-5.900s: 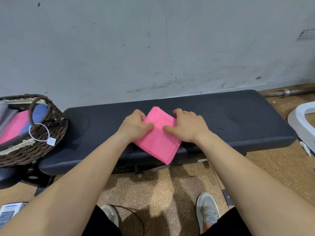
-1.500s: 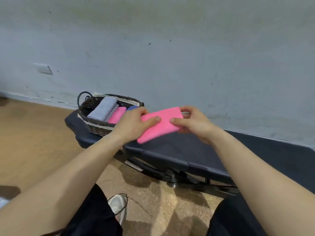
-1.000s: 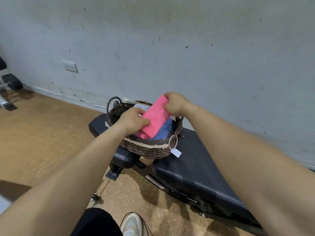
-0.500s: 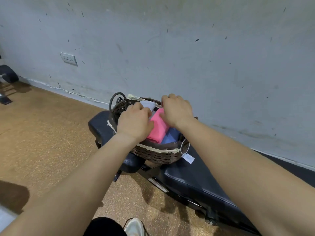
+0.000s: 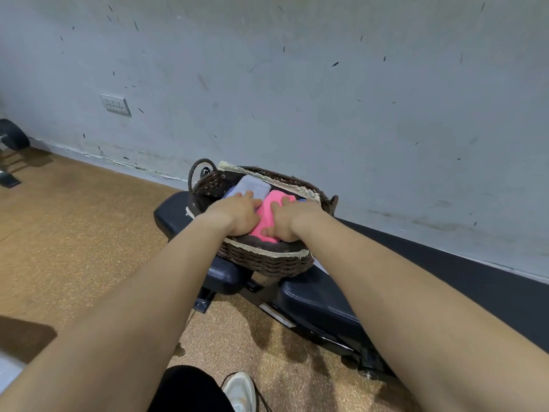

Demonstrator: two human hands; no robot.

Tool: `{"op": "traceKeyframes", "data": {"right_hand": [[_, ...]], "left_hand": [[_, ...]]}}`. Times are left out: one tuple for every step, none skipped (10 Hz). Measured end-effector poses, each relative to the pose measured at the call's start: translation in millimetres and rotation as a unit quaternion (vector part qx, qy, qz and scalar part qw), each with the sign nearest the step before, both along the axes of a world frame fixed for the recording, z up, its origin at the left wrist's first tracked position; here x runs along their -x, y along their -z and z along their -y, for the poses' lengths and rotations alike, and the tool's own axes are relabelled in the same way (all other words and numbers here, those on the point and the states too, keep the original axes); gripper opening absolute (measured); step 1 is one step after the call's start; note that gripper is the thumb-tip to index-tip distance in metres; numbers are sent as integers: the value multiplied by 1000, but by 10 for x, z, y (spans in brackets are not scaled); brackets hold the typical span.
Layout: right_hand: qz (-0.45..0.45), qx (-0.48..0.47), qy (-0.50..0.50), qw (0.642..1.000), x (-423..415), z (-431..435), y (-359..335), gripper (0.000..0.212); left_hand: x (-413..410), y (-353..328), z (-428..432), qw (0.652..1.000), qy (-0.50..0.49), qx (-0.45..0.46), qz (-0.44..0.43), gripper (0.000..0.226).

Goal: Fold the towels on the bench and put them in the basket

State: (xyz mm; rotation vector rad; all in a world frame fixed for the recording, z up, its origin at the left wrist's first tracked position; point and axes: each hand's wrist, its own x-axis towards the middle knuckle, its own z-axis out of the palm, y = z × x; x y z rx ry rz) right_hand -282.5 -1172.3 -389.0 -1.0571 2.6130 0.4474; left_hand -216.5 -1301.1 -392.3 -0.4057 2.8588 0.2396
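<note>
A dark wicker basket (image 5: 267, 257) with a lace-trimmed lining stands on the left end of the black padded bench (image 5: 315, 295). A folded pink towel (image 5: 266, 217) lies inside the basket, between my two hands. My left hand (image 5: 237, 214) holds its left edge, with the fingertips reaching a folded pale grey towel (image 5: 252, 187) beside it. My right hand (image 5: 286, 220) holds the pink towel's right side and presses it down, the thumb on top. A sliver of blue towel (image 5: 301, 200) shows past my right hand.
The grey wall (image 5: 326, 99) runs right behind the bench and basket, with a socket (image 5: 115, 104) at the left. A cork-coloured floor (image 5: 74, 233) lies to the left and below. Dark gym equipment (image 5: 12, 138) stands at the far left. My white shoe (image 5: 240, 391) is at the bottom.
My hands carried the folded pink towel from the bench leftward to the basket and lowered it inside. It now lies flat among the other towels, with both hands pressed lower on it.
</note>
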Motion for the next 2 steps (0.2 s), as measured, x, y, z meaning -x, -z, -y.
{"op": "traceKeyframes", "data": {"right_hand": [[-13,91,-9,996,-69,-112,-245,63],[-63,210,6,976,-105,-308,-474,51]], "left_hand": [[-104,-142,-45,995,-56,-39,-77,50],[-214,-317,-152,986,-69,-26,-151,47]]}}
